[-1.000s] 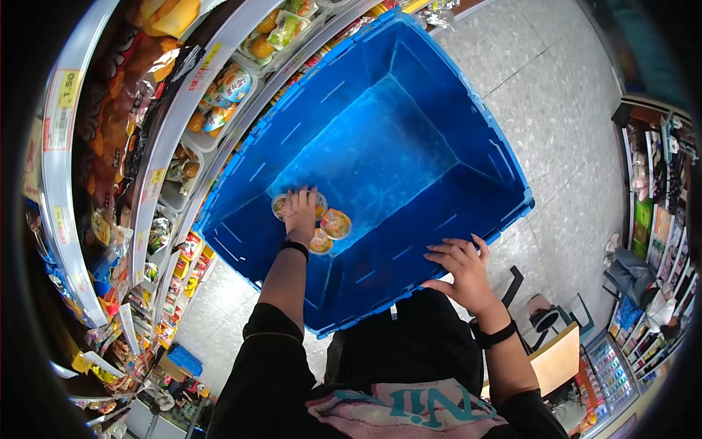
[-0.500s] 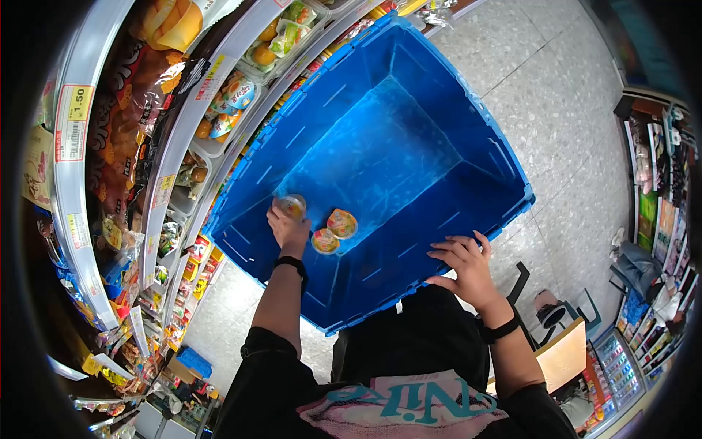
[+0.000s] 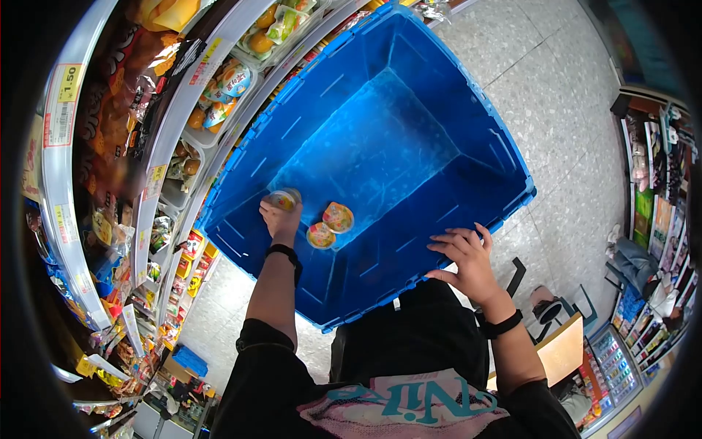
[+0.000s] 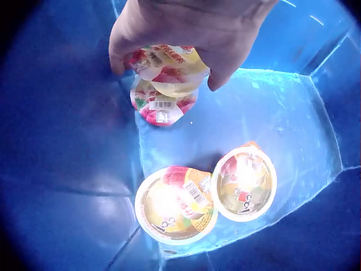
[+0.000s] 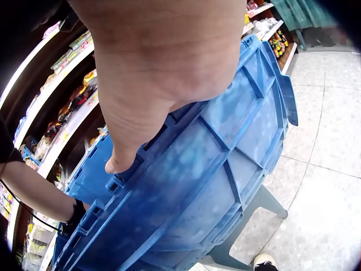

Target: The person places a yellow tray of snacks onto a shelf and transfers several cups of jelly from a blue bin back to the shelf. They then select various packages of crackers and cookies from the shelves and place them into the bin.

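Note:
My left hand is low inside a blue crate, gripping a fruit jelly cup between thumb and fingers. A second jelly cup sits right by the held one, partly covered by it in the left wrist view. Two more jelly cups with printed film and clear tops, one larger in view and one beside it, lie side by side on the crate floor. Over the crate's near rim, my right hand rests with fingers extended and its thumb at the edge.
Store shelves with snack packs and price tags run along the left, close to the crate. A grey stool stands under the crate on the tiled floor. More stocked shelves are at the far right.
My left hand has shifted slightly toward the crate's left wall, its palm turning so that the gripped cup now shows. The right hand stays on the rim.

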### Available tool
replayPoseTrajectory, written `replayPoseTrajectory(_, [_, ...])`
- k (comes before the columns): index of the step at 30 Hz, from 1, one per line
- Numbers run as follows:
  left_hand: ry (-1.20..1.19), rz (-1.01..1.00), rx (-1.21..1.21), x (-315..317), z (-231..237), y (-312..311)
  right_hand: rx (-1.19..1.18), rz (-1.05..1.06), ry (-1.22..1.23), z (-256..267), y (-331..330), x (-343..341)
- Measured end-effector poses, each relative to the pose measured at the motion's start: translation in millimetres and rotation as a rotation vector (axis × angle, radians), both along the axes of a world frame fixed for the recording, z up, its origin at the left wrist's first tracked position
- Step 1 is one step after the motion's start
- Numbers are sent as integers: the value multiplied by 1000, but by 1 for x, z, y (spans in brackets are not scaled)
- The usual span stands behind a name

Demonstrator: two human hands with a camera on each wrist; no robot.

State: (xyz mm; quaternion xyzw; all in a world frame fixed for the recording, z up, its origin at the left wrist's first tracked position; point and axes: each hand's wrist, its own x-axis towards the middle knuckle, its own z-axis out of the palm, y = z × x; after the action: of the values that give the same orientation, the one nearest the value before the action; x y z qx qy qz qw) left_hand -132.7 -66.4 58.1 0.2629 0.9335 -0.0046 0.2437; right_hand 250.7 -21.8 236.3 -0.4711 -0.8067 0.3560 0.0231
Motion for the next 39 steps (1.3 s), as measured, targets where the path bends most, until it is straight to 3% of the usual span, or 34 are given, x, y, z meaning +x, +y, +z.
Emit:
replayPoseTrajectory(5, [-98,-19,100,4,0,-12,6,4,4,2,1,-1])
replayPoseTrajectory(7, [-419,-38,377,13,4,-14,18,1,5,2,1,0])
replayPoseTrajectory(8, [-426,-39,388,19,8,-17,9,-2,16,3,0,0])
replayPoseTrajectory(10, [-919,118,443,48,52,-4,10,-6,16,6,0,-2])
replayPoseTrajectory(11, [-929,115,450,63,71,1,19,-25,24,8,0,-5])
replayPoseTrajectory(13, [-1231,14,478,93,107,8,18,-33,38,14,1,-11])
replayPoseTrajectory(15, [-1248,-224,434,120,133,10,-18,-50,87,19,1,-21])
replayPoseTrajectory(16, [-1288,-212,418,138,159,15,-59,-66,144,21,1,-27])
replayPoseTrajectory(17, [-1198,-328,371,150,156,7,-30,-48,189,22,3,-32])
replayPoseTrajectory(21, [-1222,-552,332,170,180,10,-49,-92,223,4,-8,-32])
replayPoseTrajectory(22, [-1220,-549,330,163,170,11,-52,-91,225,4,-6,-32])
replayPoseTrajectory(24, [-1310,-224,265,142,131,12,-121,-143,216,4,-4,-32])
replayPoseTrajectory(28, [-390,-443,200,61,24,7,-72,-153,222,-1,-3,-39])
replayPoseTrajectory(30, [-183,-290,-91,37,21,19,-28,-144,208,-5,-6,-43])
replayPoseTrajectory(31, [-190,-292,-92,26,5,13,-30,-145,202,-6,-7,-44])
replayPoseTrajectory(33, [84,-280,-180,14,-24,1,1,-107,173,-4,-7,-47])
replayPoseTrajectory(39, [111,-228,-247,1,-44,-8,23,-111,152,-12,-11,-47])
